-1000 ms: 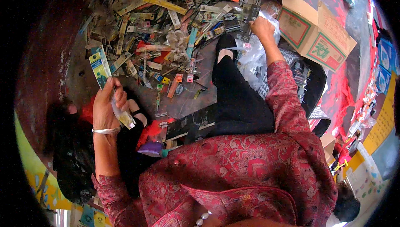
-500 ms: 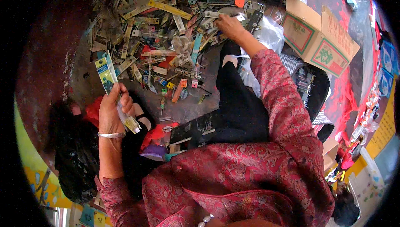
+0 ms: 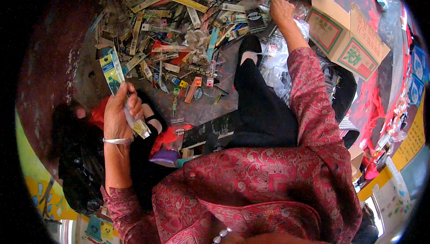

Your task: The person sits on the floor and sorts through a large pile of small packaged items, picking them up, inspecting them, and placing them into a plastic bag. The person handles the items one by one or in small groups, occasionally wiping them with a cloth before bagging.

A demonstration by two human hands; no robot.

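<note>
While the left hand (image 3: 118, 116) sits at the left-middle of the frame, fingers clamped shut around a small stack of long flat packets (image 3: 117, 80), the right hand (image 3: 280, 9) is stretched way out to the top of the frame, over the far edge of the pile (image 3: 179, 33). That pile is a big scatter of narrow carded packets, yellow, green, red and white, spread over the dark floor across the upper middle.

Held packets run lengthwise from lower right to upper left, sticking out above the thumb, with another pale end poking out below the palm.

Right hand looks curled down onto something at the pile's edge, just beside some clear plastic wrapping (image 3: 277, 60), but I honestly can't tell if it's closed on a packet or just touching. Its back faces the camera, so the fingers are hidden.

So the pile lies up and to the right of the left hand and down-left of the right, and the right is the nearer one. A cardboard box (image 3: 347, 38) sits just right of that hand.
</note>
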